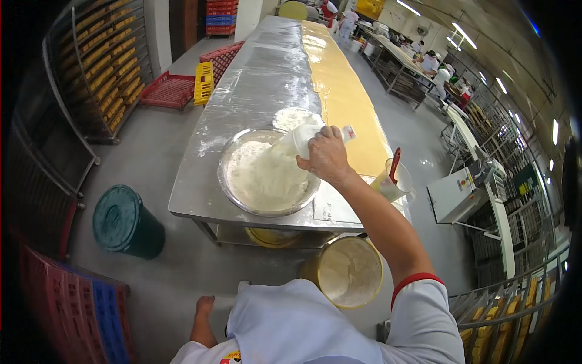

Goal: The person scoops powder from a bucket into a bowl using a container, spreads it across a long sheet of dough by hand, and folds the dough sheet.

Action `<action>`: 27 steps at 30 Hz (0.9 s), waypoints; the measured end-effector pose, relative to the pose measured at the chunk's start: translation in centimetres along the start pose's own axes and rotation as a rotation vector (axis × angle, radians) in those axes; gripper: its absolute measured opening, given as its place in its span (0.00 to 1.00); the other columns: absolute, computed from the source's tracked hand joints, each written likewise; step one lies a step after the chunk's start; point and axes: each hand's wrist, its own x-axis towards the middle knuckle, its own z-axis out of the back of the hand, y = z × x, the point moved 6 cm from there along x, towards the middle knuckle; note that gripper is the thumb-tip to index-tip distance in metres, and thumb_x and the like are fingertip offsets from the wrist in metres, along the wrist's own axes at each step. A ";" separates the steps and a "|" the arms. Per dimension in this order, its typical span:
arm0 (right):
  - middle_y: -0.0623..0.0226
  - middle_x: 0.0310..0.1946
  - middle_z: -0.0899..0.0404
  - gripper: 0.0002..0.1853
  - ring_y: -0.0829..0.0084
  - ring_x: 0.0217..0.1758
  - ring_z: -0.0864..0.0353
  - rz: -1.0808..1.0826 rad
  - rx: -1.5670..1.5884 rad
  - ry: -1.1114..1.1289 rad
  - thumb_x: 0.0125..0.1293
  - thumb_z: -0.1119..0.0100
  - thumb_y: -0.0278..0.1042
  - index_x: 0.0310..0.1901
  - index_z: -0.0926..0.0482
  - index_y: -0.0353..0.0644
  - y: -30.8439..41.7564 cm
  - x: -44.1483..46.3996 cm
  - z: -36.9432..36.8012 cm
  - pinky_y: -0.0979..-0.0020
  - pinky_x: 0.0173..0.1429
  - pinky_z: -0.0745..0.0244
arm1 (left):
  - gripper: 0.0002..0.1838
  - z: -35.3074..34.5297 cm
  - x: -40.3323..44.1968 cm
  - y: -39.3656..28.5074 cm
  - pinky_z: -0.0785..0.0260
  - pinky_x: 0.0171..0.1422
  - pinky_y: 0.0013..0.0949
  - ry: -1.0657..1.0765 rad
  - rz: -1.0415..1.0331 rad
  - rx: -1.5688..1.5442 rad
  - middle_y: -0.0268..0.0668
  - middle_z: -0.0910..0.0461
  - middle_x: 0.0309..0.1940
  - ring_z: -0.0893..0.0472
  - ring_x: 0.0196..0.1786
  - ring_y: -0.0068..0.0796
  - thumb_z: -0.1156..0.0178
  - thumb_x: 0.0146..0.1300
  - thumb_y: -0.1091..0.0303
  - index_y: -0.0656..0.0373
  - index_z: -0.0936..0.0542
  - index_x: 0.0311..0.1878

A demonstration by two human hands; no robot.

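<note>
My right hand (327, 151) is closed around a white translucent plastic scoop (301, 138), tilted over a wide steel bowl (225, 182). Pale flour (257, 173) lies in the bowl, and a blurred stream of it drops from the scoop. Just behind the bowl is a second, smaller container of white flour (296, 117). My left hand (205, 305) hangs low beside my apron, away from the table; its fingers are too small to make out. To the right of the bowl, a clear plastic jug (388, 185) holds a red-handled tool (395, 164).
A long sheet of yellow dough (342, 91) runs along the right of the steel table (242, 91). Below its near edge stands an open flour bucket (376, 267). A green lidded bin (127, 221) and a bread rack (103, 67) are at left. Several people work in the background.
</note>
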 end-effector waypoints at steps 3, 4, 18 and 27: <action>0.59 0.30 0.20 0.23 0.61 0.46 0.27 0.177 -0.095 -0.004 0.49 0.34 0.53 0.28 0.16 0.36 2.1 1.5 -0.8 0.61 0.65 0.39 | 0.20 -0.3 -2.8 0.4 0.28 0.46 0.48 -0.079 -0.010 -0.179 0.51 0.17 0.34 0.18 0.41 0.49 0.43 0.60 0.55 0.66 0.17 0.37; 0.59 0.30 0.20 0.23 0.61 0.46 0.27 0.180 -0.089 -0.004 0.49 0.34 0.53 0.28 0.16 0.36 2.4 1.9 -1.0 0.61 0.65 0.39 | 0.20 -0.7 -3.8 -0.1 0.27 0.43 0.47 -0.088 -0.130 0.078 0.50 0.17 0.31 0.18 0.38 0.46 0.43 0.60 0.55 0.67 0.18 0.37; 0.60 0.37 0.19 0.20 0.61 0.58 0.26 0.360 -0.206 -0.139 0.49 0.33 0.50 0.33 0.17 0.39 3.8 3.6 3.9 0.61 0.73 0.44 | 0.16 -1.8 -6.7 3.4 0.27 0.37 0.46 0.052 0.523 -0.469 0.49 0.18 0.26 0.19 0.30 0.44 0.45 0.62 0.59 0.64 0.20 0.31; 0.58 0.39 0.18 0.26 0.58 0.56 0.27 0.071 -0.105 -0.127 0.52 0.33 0.57 0.36 0.16 0.38 -2.0 -0.4 5.7 0.55 0.74 0.48 | 0.12 -1.4 -2.0 -1.2 0.31 0.31 0.40 0.125 0.208 -0.660 0.40 0.20 0.24 0.23 0.25 0.33 0.43 0.64 0.62 0.61 0.21 0.30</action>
